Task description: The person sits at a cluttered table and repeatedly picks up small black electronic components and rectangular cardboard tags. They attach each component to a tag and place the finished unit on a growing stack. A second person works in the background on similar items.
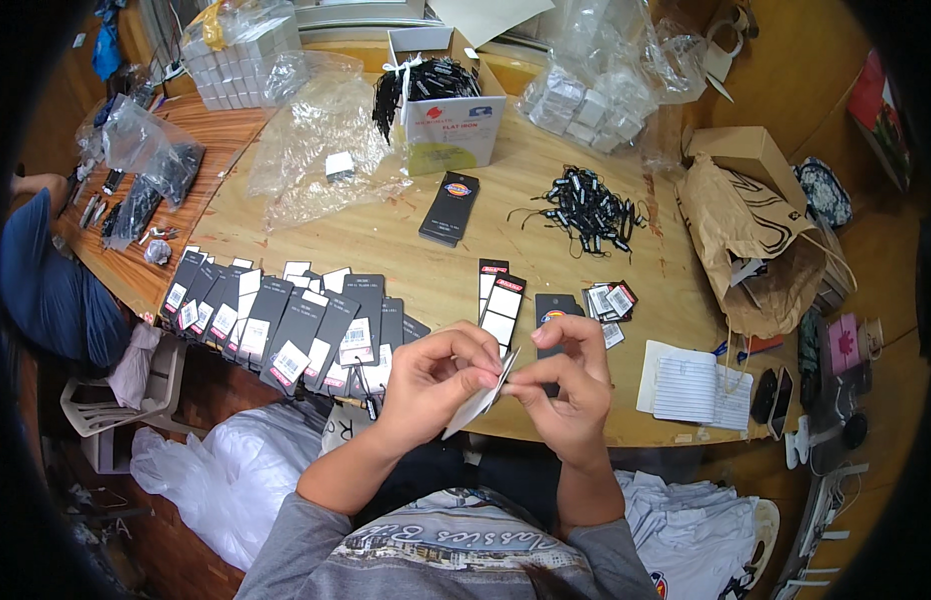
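Over the table's front edge, my left hand [436, 380] pinches a small stack of thin hang tags [474, 410], seen nearly edge-on with a pale face showing. My right hand [571, 385] grips the upper right edge of the same tags between closed fingers. Just beyond my fingers lie black tags with white label panels [502, 305]. A black hang tag [556, 312] with a coloured logo lies partly behind my right hand. Rows of black tags with barcode stickers [296, 345] overlap to the left. Right of my hands sits a small pile of barcode labels [611, 300].
Black string loops [589, 210] lie heaped at the back right; more fill an open box [451, 130]. A dark tag stack [450, 208] lies mid-table. A brown paper bag [751, 240] and an open notebook [686, 385] stand right. Plastic bags [321, 150] cover the back left.
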A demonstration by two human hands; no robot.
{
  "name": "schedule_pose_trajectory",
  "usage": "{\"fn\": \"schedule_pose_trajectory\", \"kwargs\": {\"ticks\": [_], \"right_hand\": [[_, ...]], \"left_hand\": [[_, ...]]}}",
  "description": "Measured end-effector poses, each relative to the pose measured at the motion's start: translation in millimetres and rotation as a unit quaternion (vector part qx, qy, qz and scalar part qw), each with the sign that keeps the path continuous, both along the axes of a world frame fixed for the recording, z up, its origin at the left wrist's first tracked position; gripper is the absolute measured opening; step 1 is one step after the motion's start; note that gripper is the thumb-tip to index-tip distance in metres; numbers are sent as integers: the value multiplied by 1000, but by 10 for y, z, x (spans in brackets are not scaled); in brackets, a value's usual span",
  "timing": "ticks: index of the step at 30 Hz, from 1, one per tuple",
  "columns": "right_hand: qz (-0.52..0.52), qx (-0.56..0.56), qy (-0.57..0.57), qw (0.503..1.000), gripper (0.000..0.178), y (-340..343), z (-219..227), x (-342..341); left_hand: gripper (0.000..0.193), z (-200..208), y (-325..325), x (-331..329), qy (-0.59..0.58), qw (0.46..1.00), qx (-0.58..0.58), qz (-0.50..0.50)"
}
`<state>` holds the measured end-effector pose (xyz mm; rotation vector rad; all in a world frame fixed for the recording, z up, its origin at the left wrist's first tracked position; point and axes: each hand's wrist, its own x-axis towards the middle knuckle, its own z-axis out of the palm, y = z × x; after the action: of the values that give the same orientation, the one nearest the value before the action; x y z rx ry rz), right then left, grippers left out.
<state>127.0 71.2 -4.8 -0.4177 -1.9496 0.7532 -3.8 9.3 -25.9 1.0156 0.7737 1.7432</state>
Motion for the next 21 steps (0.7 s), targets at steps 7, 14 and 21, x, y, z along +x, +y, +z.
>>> {"fn": "schedule_pose_trajectory", "kwargs": {"ticks": [7, 14, 21], "right_hand": [[76, -116, -65, 988, 15, 51, 3, 57], [123, -326, -5, 937, 11, 57, -146, 301], [104, -335, -45, 935, 7, 81, -132, 384]], "left_hand": [[4, 57, -15, -1, 54, 993, 15, 106], [4, 162, -35, -198, 265, 946, 63, 175], [6, 169, -81, -196, 82, 989, 50, 108]]}}
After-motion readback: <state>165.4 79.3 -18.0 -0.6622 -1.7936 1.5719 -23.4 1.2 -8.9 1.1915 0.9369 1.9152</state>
